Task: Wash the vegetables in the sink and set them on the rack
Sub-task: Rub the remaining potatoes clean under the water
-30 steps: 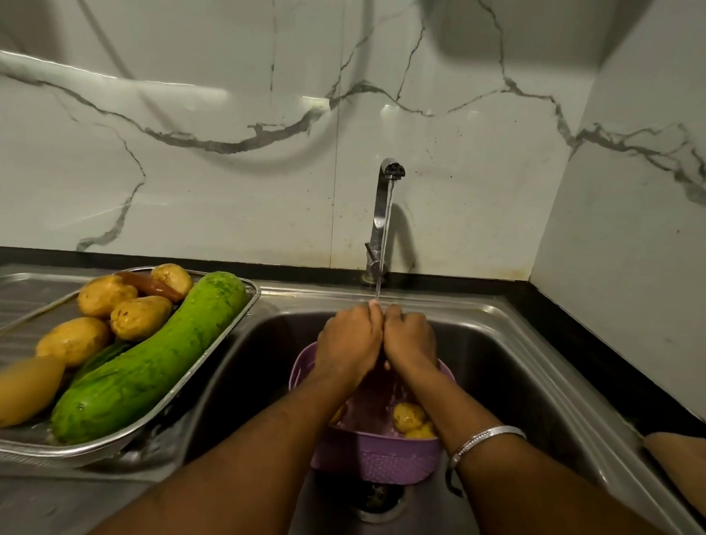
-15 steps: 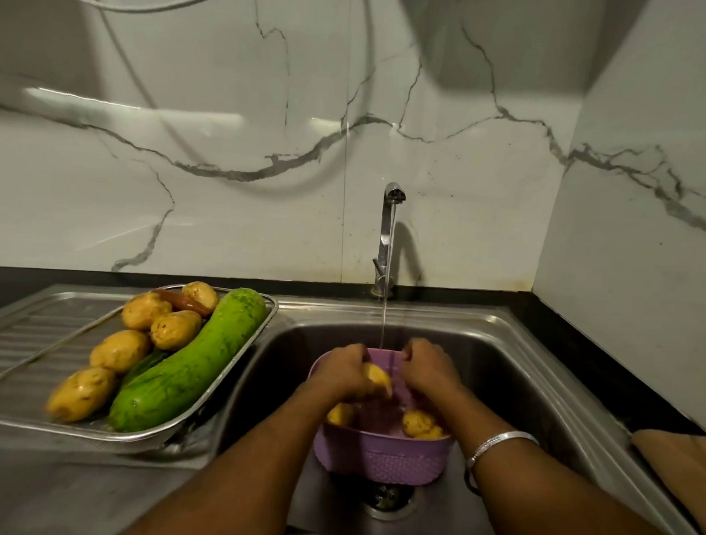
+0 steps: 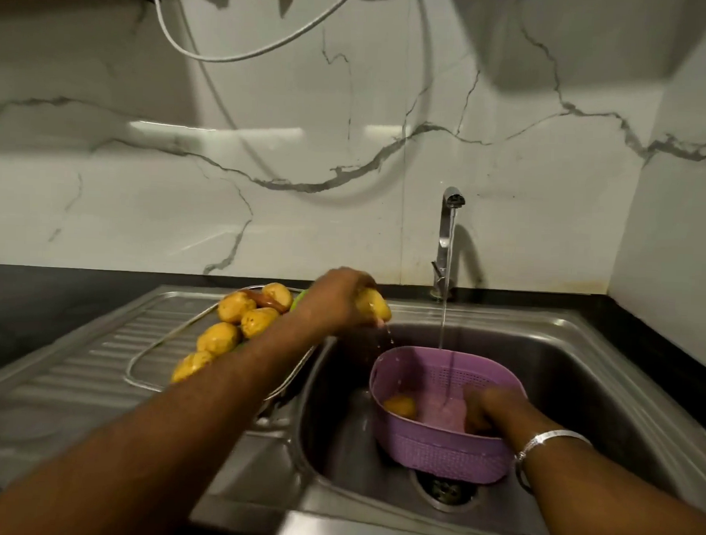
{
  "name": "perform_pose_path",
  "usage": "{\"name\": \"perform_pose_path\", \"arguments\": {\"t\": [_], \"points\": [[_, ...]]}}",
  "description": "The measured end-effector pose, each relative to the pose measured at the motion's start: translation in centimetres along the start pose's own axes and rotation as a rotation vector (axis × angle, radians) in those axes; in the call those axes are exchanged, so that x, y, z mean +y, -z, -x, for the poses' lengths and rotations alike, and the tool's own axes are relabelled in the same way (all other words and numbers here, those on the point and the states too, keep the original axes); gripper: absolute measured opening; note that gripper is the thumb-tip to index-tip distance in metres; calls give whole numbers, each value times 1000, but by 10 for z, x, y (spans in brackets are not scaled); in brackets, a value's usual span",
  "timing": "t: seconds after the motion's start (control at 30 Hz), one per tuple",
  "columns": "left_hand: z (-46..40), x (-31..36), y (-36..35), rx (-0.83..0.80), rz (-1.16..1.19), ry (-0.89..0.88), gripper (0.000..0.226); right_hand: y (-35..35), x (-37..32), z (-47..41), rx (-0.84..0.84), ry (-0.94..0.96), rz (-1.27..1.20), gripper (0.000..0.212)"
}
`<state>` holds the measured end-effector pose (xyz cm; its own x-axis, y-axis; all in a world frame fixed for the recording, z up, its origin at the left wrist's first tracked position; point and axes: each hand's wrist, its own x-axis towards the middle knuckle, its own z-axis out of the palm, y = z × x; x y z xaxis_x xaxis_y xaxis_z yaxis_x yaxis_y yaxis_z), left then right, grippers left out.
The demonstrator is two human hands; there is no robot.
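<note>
My left hand [image 3: 338, 297] is curled around one dripping potato [image 3: 373, 304], lifted over the sink's [image 3: 574, 358] left edge just beside the rack [image 3: 153, 351], while my right hand [image 3: 495, 409] reaches down inside the purple basket [image 3: 444, 453]; I cannot tell whether its fingers grip anything. One more potato [image 3: 400, 406] lies in that basket, which sits in the sink under the single running tap [image 3: 447, 239]. On the rack I count five potatoes [image 3: 219, 338] in view, a reddish vegetable [image 3: 267, 300] and a sliver of green gourd [image 3: 299, 299] behind my forearm.
</note>
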<state>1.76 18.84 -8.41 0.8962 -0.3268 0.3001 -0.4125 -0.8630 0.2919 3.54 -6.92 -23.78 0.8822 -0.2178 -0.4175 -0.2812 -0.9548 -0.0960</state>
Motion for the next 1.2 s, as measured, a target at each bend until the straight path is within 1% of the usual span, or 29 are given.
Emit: {"name": "perform_pose_path", "arguments": {"t": [0.1, 0.2, 0.27, 0.37, 0.43, 0.47, 0.53, 0.6, 0.67, 0.7, 0.73, 0.8, 0.83, 0.9, 0.93, 0.97, 1.03, 1.07, 1.1, 1.17, 1.2], "points": [[13, -35, 43, 42, 0, 60, 57, 2, -4, 6, -12, -9, 11, 66], [31, -70, 77, -12, -62, 132, 53, 3, -3, 4, -1, -1, 7, 56], [41, -92, 92, -117, -129, 191, 53, 3, -1, 3, -3, -8, 10, 50], [53, -118, 93, -309, -220, 255, 59, 4, -5, 7, 4, -10, 20, 37], [57, -131, 86, -391, -237, 239, 63, 5, -8, 13, 17, -21, 48, 48], [57, -134, 83, -387, -197, 219, 65, 6, -8, 14, 19, -29, 49, 53], [54, -133, 85, -306, -39, 176, 67, 7, -9, 15, 30, -29, 68, 52], [49, -114, 89, -176, 123, 128, 57, 9, -10, 16, -2, -54, 87, 38], [44, -85, 86, -45, 223, 76, 41, 13, -9, 13, -33, -68, 58, 11], [40, -70, 80, 1, 279, 61, 34, 15, -10, 11, -60, -55, 40, 10], [37, -55, 72, 30, 356, 54, 28, 18, -11, 11, -90, -51, -6, 14], [26, -29, 44, 62, 562, 92, 20, 24, -9, 7, -112, -39, -146, 13], [18, -17, 26, 63, 661, 131, 18, 27, -8, 4, -41, -33, -202, 10], [-3, 10, -20, 46, 851, 239, 14, 31, -1, 0, 179, -9, -354, 11], [-13, 26, -44, 37, 940, 314, 14, 32, 3, 0, 242, 8, -490, 13], [-22, 37, -66, 39, 1014, 419, 14, 32, 1, 5, 280, 26, -686, 14], [-33, 59, -105, -4, 1161, 658, 15, 33, -1, 3, 226, 53, -1064, 18], [-34, 66, -121, -71, 1262, 763, 25, 34, -6, 4, 201, 47, -1208, 21], [-35, 74, -135, -171, 1360, 817, 38, 38, -8, 6, 186, 32, -1282, 22], [-31, 83, -149, -346, 1459, 788, 59, 39, -17, 8, 149, 21, -1367, 23], [-34, 85, -159, -397, 1453, 758, 63, 39, -19, 6, 171, 3, -1392, 22]]}}
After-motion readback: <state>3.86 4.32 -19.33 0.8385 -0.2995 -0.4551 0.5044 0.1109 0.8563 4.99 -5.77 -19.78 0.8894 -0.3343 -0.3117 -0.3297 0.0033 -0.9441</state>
